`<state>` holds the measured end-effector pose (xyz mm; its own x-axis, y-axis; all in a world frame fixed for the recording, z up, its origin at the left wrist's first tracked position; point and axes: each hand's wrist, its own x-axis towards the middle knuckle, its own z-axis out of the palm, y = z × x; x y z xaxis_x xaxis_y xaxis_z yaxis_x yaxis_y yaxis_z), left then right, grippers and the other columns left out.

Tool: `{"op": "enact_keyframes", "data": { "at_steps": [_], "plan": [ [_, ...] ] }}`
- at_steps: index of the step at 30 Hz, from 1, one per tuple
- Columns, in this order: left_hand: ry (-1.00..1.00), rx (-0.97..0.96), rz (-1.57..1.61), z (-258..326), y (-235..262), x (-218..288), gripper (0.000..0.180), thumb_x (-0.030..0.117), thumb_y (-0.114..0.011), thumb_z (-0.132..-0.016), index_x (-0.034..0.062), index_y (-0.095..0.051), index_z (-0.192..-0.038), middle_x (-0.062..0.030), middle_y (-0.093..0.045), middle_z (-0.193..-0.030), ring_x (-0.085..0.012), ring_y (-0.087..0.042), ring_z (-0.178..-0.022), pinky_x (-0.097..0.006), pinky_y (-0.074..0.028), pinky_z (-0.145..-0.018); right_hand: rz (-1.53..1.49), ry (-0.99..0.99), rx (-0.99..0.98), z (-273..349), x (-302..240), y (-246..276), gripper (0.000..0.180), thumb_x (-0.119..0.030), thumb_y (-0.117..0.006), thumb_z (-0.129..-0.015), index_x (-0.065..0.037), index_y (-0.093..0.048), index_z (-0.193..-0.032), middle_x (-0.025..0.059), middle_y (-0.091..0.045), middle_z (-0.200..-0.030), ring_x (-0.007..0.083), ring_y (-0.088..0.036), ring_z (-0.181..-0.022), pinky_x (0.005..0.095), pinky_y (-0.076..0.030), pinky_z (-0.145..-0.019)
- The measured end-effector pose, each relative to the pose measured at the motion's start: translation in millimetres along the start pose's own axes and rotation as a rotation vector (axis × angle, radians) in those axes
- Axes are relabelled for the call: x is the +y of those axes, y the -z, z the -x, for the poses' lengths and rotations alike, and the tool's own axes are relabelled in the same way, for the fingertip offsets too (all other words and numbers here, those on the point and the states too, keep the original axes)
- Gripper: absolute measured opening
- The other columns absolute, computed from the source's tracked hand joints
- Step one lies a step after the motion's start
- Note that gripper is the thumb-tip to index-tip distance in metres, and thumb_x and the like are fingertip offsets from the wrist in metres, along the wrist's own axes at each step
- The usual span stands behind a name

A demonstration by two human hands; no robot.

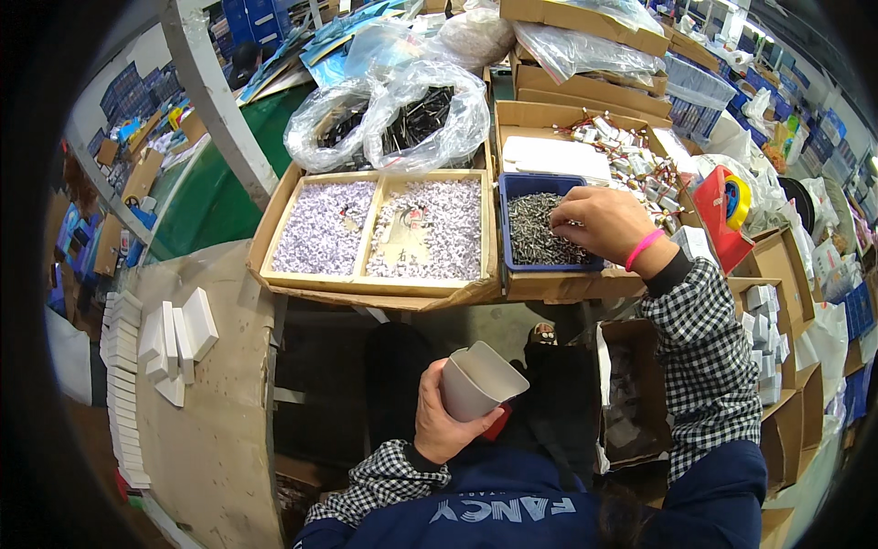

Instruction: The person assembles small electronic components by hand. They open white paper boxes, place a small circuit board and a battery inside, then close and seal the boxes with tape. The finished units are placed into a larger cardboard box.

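My left hand (447, 417) is wrapped round a pale grey, hollow plastic housing (473, 382), its open end tilted up in front of my body. A sliver of something red shows beneath it. My right hand (607, 224), with a pink band at the wrist, reaches into a blue bin (506, 222) of small dark metal screws (533, 232). Its fingertips are drawn together at the screws; whatever they pinch is too small to make out.
Left of the bin, a two-part wooden tray (373, 224) holds small white pieces. Bags of black parts (416, 120) stand behind it. A carton of wired parts (626, 151) lies beyond my right hand. White blocks (187, 334) rest on the left table; an open carton (633, 393) is below my right forearm.
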<state>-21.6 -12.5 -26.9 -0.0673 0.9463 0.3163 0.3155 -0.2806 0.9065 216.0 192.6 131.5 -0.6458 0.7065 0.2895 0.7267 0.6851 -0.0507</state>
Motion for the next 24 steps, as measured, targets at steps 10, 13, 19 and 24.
{"op": "enact_keyframes", "data": {
  "at_steps": [10, 13, 19, 24],
  "plan": [
    [-0.018, 0.047, -0.109, -6, 1, 5, 0.086, 0.021, -0.087, -0.058, 0.0057, -0.038, -0.127, -0.0142, -0.05, -0.116, -0.032, -0.05, -0.107, -0.04, -0.041, -0.093, -0.337, 0.116, 0.054, 29, -79, 14, 0.006, -0.015, -0.069, -0.077, -0.01, -0.066, -0.08, 0.0055, -0.062, -0.08, 0.0248, -0.064, -0.071, 0.033, -0.052, -0.062],
    [-0.066, 0.052, -0.24, -7, 3, 9, 0.087, 0.023, -0.087, -0.058, 0.005, -0.038, -0.128, -0.0143, -0.05, -0.118, -0.0317, -0.05, -0.107, -0.041, -0.041, -0.092, -0.377, 0.118, -0.002, 40, -112, 6, 0.009, -0.021, -0.067, -0.079, -0.012, -0.066, -0.079, 0.0042, -0.06, -0.077, 0.0249, -0.062, -0.073, 0.0343, -0.051, -0.062],
    [-0.004, 0.025, -0.426, -10, 9, 25, 0.094, 0.034, -0.084, -0.061, 0.0032, -0.034, -0.134, -0.015, -0.054, -0.113, -0.0333, -0.054, -0.103, -0.041, -0.046, -0.087, -0.227, 0.109, 0.02, 49, -139, -14, 0.008, -0.013, -0.07, -0.077, -0.011, -0.068, -0.084, 0.003, -0.062, -0.079, 0.0214, -0.061, -0.068, 0.0311, -0.051, -0.06],
    [0.09, 0.073, -0.391, -10, 4, 26, 0.099, 0.035, -0.083, -0.063, 0.0045, -0.028, -0.14, -0.017, -0.053, -0.111, -0.0348, -0.057, -0.098, -0.042, -0.049, -0.081, -0.438, -0.302, 0.239, 79, -157, -40, 0.024, -0.019, -0.075, -0.074, -0.008, -0.062, -0.091, 0.0068, -0.061, -0.081, 0.0237, -0.061, -0.071, 0.0322, -0.049, -0.061]
  ]
}}
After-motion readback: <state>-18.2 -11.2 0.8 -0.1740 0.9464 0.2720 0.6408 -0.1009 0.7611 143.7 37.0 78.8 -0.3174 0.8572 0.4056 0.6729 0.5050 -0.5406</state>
